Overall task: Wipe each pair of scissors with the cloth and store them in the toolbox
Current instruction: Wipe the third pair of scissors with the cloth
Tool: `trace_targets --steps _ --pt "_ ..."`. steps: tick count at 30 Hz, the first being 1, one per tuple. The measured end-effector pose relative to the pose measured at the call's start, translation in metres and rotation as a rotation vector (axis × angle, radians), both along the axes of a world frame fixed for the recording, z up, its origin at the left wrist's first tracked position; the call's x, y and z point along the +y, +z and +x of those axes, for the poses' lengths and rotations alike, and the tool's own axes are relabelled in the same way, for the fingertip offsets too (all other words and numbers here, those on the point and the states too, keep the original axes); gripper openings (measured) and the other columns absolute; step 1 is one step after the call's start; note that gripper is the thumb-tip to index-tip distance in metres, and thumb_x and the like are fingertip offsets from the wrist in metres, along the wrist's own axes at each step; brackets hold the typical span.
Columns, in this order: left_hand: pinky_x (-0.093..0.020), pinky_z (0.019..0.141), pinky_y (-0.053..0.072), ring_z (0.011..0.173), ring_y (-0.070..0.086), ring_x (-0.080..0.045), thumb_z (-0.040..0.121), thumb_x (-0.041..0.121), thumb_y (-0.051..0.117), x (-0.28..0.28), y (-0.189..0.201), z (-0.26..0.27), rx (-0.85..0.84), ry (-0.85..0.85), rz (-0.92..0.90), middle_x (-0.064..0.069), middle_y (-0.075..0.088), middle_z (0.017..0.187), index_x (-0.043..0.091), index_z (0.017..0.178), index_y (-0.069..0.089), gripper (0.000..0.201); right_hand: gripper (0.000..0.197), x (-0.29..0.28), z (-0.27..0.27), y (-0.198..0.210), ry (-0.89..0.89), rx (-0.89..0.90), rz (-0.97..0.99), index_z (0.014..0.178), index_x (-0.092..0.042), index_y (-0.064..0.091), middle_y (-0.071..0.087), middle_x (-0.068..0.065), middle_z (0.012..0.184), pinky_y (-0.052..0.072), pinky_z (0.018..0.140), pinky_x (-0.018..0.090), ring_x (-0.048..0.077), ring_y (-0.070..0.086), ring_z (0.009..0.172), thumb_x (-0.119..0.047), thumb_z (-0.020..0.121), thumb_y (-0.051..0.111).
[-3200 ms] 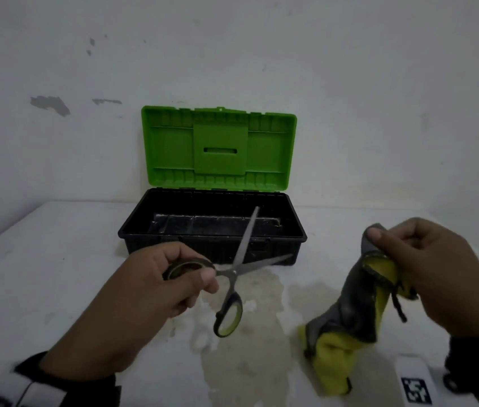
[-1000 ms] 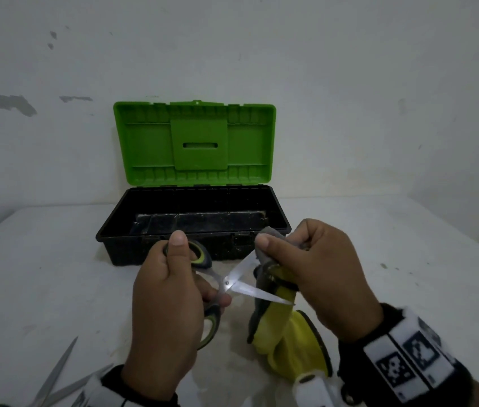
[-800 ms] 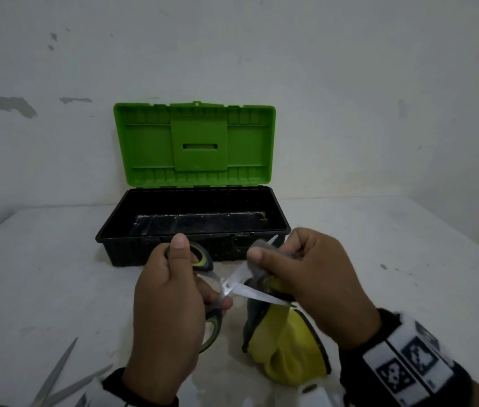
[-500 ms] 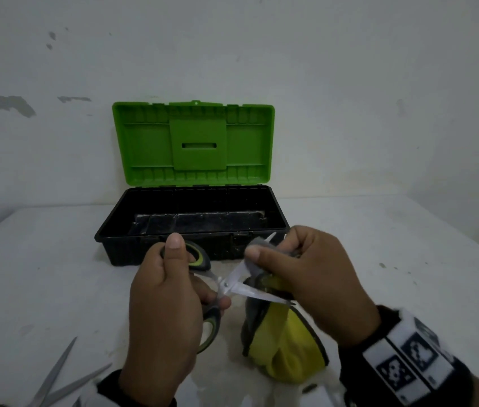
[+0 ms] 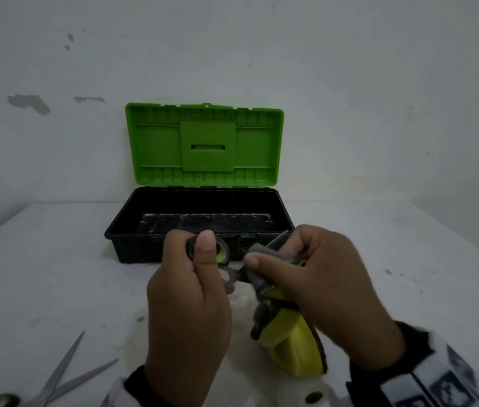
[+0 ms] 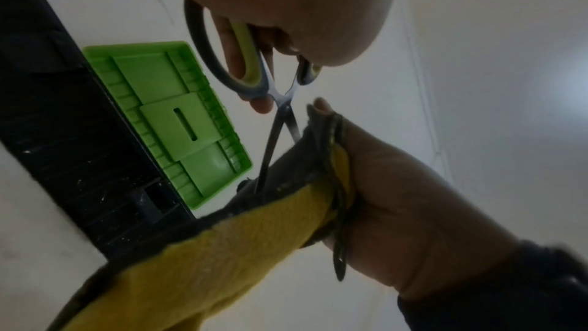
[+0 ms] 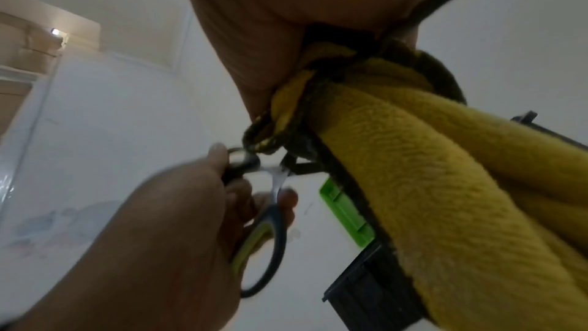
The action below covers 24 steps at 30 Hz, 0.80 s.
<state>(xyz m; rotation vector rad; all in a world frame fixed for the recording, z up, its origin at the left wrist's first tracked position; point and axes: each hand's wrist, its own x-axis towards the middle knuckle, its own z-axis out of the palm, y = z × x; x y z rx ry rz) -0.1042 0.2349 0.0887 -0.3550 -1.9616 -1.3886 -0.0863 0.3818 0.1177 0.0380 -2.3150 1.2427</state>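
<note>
Scissors (image 5: 226, 259) gripped by left hand (image 5: 188, 304); right hand (image 5: 314, 283) pinches cloth (image 5: 294, 345) round blades.

A pair of steel-bladed scissors with grey-and-lime loop handles (image 5: 223, 261) is held off the worktop (image 5: 56, 274), its blades parted in a narrow V. One blade runs into a fold of the yellow terry cloth with dark grey backing and edging (image 5: 291, 345), whose loose end hangs down onto the worktop. Behind them stands the black plastic toolbox with a bright green lid (image 5: 203, 227), lid raised upright, a shallow tray in its dark well. A second pair of steel scissors with a lime-lined handle (image 5: 56, 383) lies open and flat at the worktop's near left corner.
</note>
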Motion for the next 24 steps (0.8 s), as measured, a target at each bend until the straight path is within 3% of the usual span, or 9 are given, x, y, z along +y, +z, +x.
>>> trace_targets --steps 3,6,8,11,15,20,24 --pt "-0.020 0.049 0.046 0.062 0.058 -0.011 0.100 0.051 0.026 -0.001 -0.003 0.002 0.097 0.021 -0.072 0.006 0.054 0.056 0.026 0.087 0.041 0.032 0.039 -0.011 0.000 -0.008 0.003 -0.010 -0.004 0.057 -0.018 0.056 0.061 0.000 0.056 0.042 0.044 0.014 0.008 0.057 0.050 -0.044 0.066 0.085" --pt "-0.027 0.053 0.049 0.047 0.056 -0.010 0.100 0.054 0.024 -0.002 -0.006 0.003 0.130 0.048 -0.102 0.004 0.056 0.054 0.028 0.086 0.041 0.033 0.042 -0.001 -0.010 -0.012 -0.067 -0.005 -0.072 0.058 -0.015 0.057 0.059 -0.002 0.053 0.047 0.047 0.021 0.006 0.055 0.048 -0.046 0.067 0.083" --pt "-0.023 0.052 0.049 0.047 0.058 -0.008 0.100 0.053 0.024 -0.003 -0.008 0.003 0.147 0.053 -0.113 0.005 0.056 0.054 0.027 0.087 0.041 0.034 0.043 0.001 -0.011 -0.012 -0.070 -0.017 -0.103 0.058 -0.013 0.057 0.056 -0.003 0.051 0.046 0.047 0.021 0.004 0.052 0.047 -0.046 0.068 0.083" --pt "-0.008 0.049 0.044 0.065 0.060 -0.008 0.102 0.048 0.025 -0.004 -0.008 0.004 0.191 0.041 -0.115 0.006 0.056 0.054 0.020 0.088 0.043 0.036 0.041 -0.009 -0.003 -0.012 0.011 -0.054 -0.123 0.056 -0.016 0.055 0.056 -0.002 0.051 0.041 0.045 0.014 0.003 0.050 0.045 -0.042 0.069 0.083" --pt "-0.018 0.047 0.043 0.063 0.055 -0.014 0.102 0.045 0.027 -0.006 -0.008 0.005 0.236 0.034 -0.152 0.004 0.054 0.053 0.022 0.086 0.041 0.031 0.042 0.003 -0.013 -0.012 0.005 -0.080 -0.257 0.054 -0.016 0.054 0.056 -0.002 0.049 0.047 0.050 0.026 0.011 0.053 0.047 -0.043 0.069 0.084" --pt "-0.012 0.050 0.042 0.066 0.054 -0.014 0.103 0.044 0.026 -0.011 -0.007 0.007 0.303 0.038 -0.165 0.005 0.052 0.054 0.020 0.087 0.041 0.032 0.042 -0.001 -0.007 -0.012 0.074 -0.099 -0.313 0.053 -0.019 0.053 0.054 -0.004 0.048 0.045 0.048 0.024 0.010 0.051 0.046 -0.042 0.069 0.083" --pt "-0.023 0.049 0.043 0.064 0.053 -0.016 0.103 0.043 0.027 -0.010 -0.006 0.007 0.313 0.029 -0.179 0.002 0.054 0.053 0.021 0.087 0.042 0.032 0.043 0.013 -0.017 -0.006 0.010 -0.055 -0.321 0.056 -0.013 0.053 0.053 -0.001 0.049 0.042 0.047 0.021 0.009 0.050 0.044 -0.041 0.070 0.083"
